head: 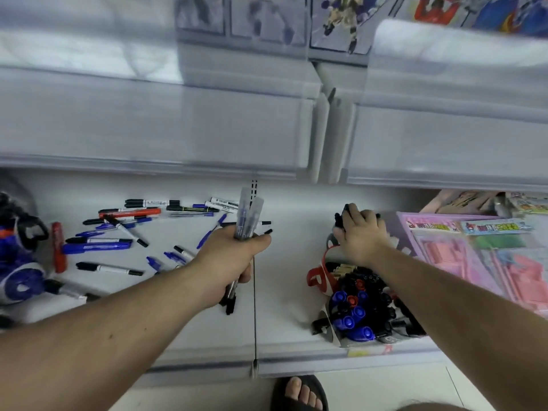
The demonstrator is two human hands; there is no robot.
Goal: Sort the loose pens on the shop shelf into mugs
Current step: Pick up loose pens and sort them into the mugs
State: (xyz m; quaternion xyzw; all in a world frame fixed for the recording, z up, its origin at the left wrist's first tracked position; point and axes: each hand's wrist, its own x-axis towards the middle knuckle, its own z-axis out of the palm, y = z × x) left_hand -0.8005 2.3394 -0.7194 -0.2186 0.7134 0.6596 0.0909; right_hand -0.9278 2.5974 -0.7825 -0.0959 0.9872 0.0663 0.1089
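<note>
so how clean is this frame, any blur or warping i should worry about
Head view: the upper shelves are smeared by motion blur, and the right hand is slightly soft; the left hand with its bundle of pens and the loose pens read sharply; wide-angle distortion bows the shelf edges; the light is even, with soft shadows.

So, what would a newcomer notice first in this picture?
First, the left hand at the centre, gripping a bundle of pens above the shelf. Next, the loose pens scattered at the left. At the right, the right hand holds black pens above a mug full of markers.
</note>
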